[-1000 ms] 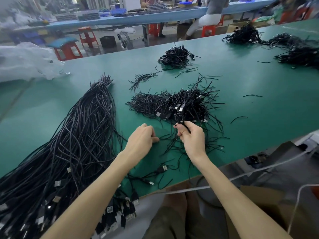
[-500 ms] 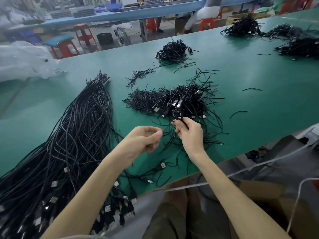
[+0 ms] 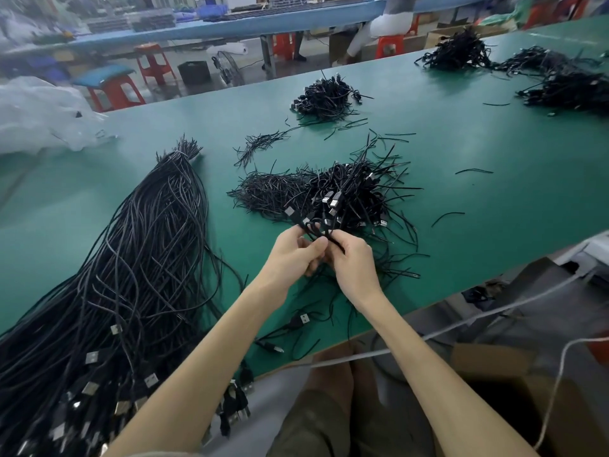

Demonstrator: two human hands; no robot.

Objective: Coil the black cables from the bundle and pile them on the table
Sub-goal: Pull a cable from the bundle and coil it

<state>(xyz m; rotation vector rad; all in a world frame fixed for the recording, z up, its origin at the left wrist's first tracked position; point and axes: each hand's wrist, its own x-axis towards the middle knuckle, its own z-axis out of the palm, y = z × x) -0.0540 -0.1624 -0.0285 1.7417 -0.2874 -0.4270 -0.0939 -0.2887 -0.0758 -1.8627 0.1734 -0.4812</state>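
Left hand (image 3: 295,257) moved in to meet right hand (image 3: 355,266). Fingers (image 3: 315,248) of both curled, pinching coiled cable (image 3: 311,225) just beside pile (image 3: 349,189) on tabletop (image 3: 478,209). I figured light, floppy, springy: grip where loops cross.

A small black cable coil (image 3: 317,225), its silver plug ends sticking up, is pinched between the left hand (image 3: 293,255) and right hand (image 3: 354,262). Just beyond both hands lies the tangled pile (image 3: 349,192) of coiled cables. The long bundle (image 3: 131,275) of uncoiled cables sprawls to the left of the left hand.
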